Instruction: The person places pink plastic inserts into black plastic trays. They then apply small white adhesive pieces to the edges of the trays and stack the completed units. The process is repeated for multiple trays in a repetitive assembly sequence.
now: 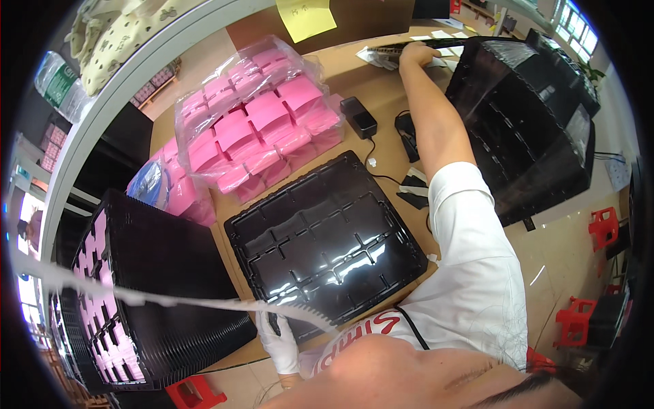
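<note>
Left hand [278,335] — black tray [327,238] edge

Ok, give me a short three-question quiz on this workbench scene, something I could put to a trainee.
1. True or false: the black tray on the cardboard-covered table is filled with pink pieces.
2. What is the right hand reaching toward? A) the clear bag of pink pads B) the flat items at the table's far edge C) the red stool
3. Fill in: the left hand, at the tray's near edge, wears a ____ glove.

Key: 1 false, its compartments are empty; 2 B; 3 white.
</note>
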Demonstrator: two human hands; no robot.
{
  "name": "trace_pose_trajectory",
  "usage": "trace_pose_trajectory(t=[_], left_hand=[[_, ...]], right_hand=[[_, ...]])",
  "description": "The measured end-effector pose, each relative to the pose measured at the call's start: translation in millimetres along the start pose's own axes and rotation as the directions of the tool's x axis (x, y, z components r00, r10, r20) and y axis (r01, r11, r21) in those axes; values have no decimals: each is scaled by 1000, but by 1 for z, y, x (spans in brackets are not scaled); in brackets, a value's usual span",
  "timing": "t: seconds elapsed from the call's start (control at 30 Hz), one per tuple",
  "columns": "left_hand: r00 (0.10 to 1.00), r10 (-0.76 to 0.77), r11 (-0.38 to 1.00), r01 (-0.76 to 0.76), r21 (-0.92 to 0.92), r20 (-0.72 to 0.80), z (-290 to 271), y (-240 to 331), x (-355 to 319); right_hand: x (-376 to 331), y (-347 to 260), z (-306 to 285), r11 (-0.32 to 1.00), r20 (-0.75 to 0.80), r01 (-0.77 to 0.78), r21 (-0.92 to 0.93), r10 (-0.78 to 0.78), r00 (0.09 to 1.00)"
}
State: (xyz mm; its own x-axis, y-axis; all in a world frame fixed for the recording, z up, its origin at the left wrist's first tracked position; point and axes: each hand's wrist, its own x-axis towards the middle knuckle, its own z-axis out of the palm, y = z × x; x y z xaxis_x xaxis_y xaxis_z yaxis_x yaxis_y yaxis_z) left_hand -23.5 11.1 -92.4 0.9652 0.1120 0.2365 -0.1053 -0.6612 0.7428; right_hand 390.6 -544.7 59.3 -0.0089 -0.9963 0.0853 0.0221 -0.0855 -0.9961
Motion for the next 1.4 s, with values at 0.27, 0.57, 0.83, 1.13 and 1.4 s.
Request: trace_pose_trajectory(t=[0.27,0.57,0.83,1.13,1.4], left_hand=[[952,-305,952,305,26,4,4,11,4],[959,-274,949,259,-178,-69,16,-22,-1],[973,-219,968,208,-138,-72,11,4,-1],[953,-299,952,295,-77,-52,0,18,-2],[992,-117,922,89,-378,-51,7,-8,-20]], right_hand=[[99,88,32,996,-10,91,14,-91,996],[131,142,34,813,66,-399,-423,467,882],[77,94,-22,691,390,343,-637,-95,916],[-113,-22,-238,571,547,699,431,-781,301],[-42,43,-548,30,146,995,-92,-988,44]])
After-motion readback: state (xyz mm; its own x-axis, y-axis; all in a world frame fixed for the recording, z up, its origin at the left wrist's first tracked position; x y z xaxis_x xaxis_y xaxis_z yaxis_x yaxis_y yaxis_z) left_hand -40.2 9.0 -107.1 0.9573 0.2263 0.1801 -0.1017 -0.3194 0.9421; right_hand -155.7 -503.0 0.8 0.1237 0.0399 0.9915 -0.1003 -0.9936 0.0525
